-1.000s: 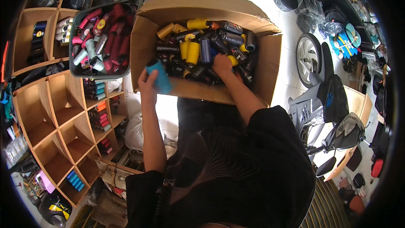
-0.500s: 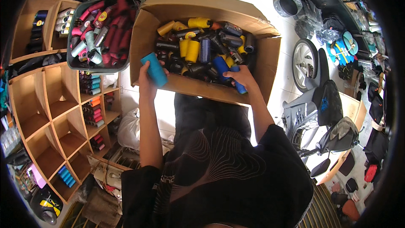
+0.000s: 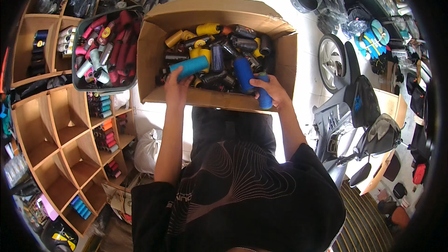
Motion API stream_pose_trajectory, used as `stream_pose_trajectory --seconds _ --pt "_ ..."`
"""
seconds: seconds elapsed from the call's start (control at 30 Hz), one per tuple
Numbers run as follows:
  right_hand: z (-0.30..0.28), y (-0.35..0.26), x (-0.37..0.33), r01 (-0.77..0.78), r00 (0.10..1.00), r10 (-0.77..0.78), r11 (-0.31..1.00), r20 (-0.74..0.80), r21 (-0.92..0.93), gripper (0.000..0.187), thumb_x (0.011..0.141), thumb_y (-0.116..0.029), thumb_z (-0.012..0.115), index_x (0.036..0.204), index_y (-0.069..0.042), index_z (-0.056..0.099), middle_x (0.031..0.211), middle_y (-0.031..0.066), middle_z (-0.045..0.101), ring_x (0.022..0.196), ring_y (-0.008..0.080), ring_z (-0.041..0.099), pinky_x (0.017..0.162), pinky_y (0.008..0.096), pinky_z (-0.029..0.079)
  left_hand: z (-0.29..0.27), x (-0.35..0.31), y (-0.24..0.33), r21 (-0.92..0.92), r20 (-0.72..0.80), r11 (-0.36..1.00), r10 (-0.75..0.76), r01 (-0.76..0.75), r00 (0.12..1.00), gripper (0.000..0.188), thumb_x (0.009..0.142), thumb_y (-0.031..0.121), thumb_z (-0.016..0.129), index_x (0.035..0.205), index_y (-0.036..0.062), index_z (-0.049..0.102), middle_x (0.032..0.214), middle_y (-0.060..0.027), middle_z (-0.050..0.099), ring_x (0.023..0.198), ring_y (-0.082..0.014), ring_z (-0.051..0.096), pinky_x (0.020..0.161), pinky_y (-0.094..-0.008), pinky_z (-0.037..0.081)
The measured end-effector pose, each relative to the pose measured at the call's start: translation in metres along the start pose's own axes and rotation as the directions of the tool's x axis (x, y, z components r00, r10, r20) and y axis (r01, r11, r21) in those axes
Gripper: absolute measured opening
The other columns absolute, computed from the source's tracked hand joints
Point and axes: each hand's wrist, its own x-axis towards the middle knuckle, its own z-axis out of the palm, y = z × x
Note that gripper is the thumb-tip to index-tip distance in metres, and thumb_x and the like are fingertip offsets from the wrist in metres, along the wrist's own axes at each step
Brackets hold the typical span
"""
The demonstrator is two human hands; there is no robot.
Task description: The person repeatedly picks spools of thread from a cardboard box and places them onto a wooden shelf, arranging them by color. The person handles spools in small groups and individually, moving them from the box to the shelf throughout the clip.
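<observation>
Left fingers around turquoise spool, right fingers holding two blue spools, crowded box beneath, full tub alongside

The cardboard box was brown; over it a turquoise spool and two blue spools showed, inside it yellow spools and black spools, left of it crimson spools, below it a black shirt with pale curving lines

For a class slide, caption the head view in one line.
At a cardboard box of thread spools, the left hand holds a turquoise spool, the right hand a slim blue spool.
</observation>
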Motion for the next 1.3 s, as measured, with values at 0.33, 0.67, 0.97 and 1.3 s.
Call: stream_pose_trajectory --seconds 0.33,0.67,0.97,1.3 --pt "0.019 0.007 -0.003 0.068 0.991 -0.078 0.994 0.112 0.090 0.051 0.076 -0.020 0.086 0.115 0.002 0.060 0.090 0.0082 0.067 0.062 0.0125 0.062 0.055 0.0268 0.053 0.019 -0.026 -0.018 0.124 0.467 0.974 -0.228 0.192 0.854 0.073 0.080 0.014 0.069 0.146 -0.0003 0.040 0.133 -0.0127 0.055 0.115 -0.0266 0.059 0.101 -0.0420 0.046" --pt "0.050 -0.010 -0.013 0.145 0.981 -0.118 0.974 0.156 -0.172 0.074 0.070 -0.035 0.091 0.128 -0.003 0.058 0.094 0.0091 0.068 0.069 0.0134 0.063 0.061 0.0282 0.051 0.037 -0.044 -0.026 0.402 0.355 0.909 -0.268 0.112 0.896 0.075 0.077 0.018 0.083 0.140 0.0001 0.047 0.121 -0.0113 0.063 0.112 -0.0210 0.061 0.097 -0.0360 0.049" --pt "0.053 -0.022 -0.011 0.188 0.980 -0.183 0.980 0.073 -0.061 0.063 0.085 -0.042 0.080 0.129 -0.003 0.055 0.098 0.0076 0.064 0.074 0.0142 0.063 0.067 0.0288 0.053 0.029 -0.041 -0.031 0.421 0.327 0.905 -0.215 0.062 0.920 0.065 0.075 0.015 0.088 0.129 0.0001 0.054 0.112 -0.0095 0.067 0.102 -0.0204 0.066 0.086 -0.0357 0.055" --pt "0.021 -0.025 0.026 -0.022 0.994 -0.043 0.830 0.103 0.557 0.039 0.095 -0.025 0.055 0.125 0.001 0.052 0.103 0.0170 0.061 0.097 0.0295 0.064 0.087 0.0452 0.054 0.034 -0.036 -0.023 0.181 0.117 0.865 -0.491 0.468 0.863 0.066 0.080 0.025 0.085 0.132 0.0020 0.050 0.118 -0.0122 0.064 0.104 -0.0263 0.066 0.088 -0.0498 0.059"
